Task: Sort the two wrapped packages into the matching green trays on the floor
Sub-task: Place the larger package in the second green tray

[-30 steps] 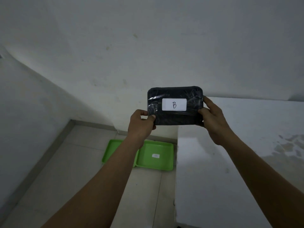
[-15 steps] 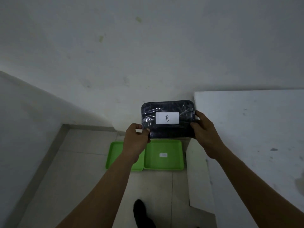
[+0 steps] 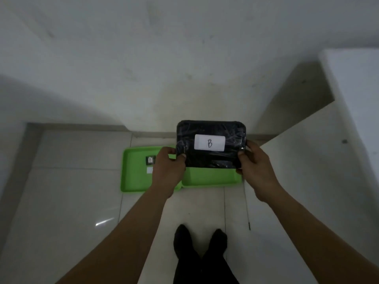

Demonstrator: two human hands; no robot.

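Gripping the package labelled B, both hands' fingers clamped; mis-sorting threatens, since tray labels seem unreadable.

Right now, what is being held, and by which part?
The black wrapped package labelled B, gripped at its short ends: left hand on the left end, right hand on the right.

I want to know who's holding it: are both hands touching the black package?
Touching. The head view shows the left hand and right hand gripping opposite ends of the black package.

Black package, green trays
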